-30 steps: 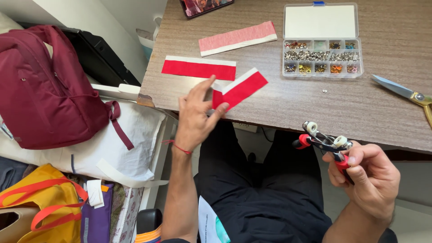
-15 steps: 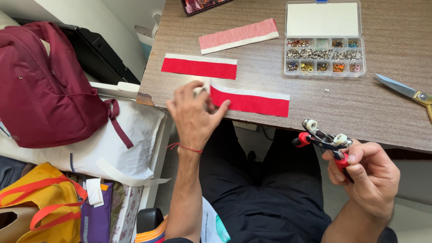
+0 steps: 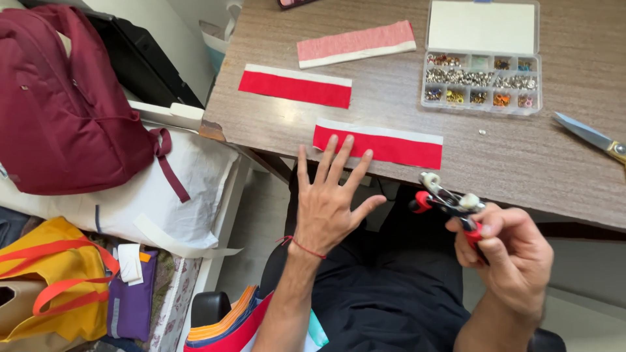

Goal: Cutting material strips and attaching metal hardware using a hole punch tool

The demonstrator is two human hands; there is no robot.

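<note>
- Fabric strips on the wooden table (image 3: 404, 124): three counted. Two are red with a white edge; one is pale pink with a white edge.
- Landmark: the clear compartment box (image 3: 482, 58), lying on the table's far side.
- Pink strip (image 3: 356, 44): just left of the box, slightly tilted.
- First red strip (image 3: 295, 86): further left of the box and nearer the person than the pink one.
- Second red strip (image 3: 378, 144): nearer the person than the box, close to the table's front edge.
- Box contents: one row-block of small compartments with silver, gold and orange metal eyelets; the rear section shows plain white. Exact compartment count cannot be told.
- One loose eyelet (image 3: 482, 132) on the table, just in front of the box.
- One pair of scissors (image 3: 590, 135), right of the box, partly cut off by the frame edge.
- Left hand (image 3: 326, 202): one, fingers spread wide and flat, holding nothing; fingertips reach the near-left end of the second red strip.
- Right hand (image 3: 505, 251): one, closed around the red handles of the eyelet pliers (image 3: 447, 199), held off the table, in front of the box and below the table edge.
- Left of the table, well apart from the box: one maroon backpack (image 3: 65, 104), one yellow bag (image 3: 49, 287).
</note>
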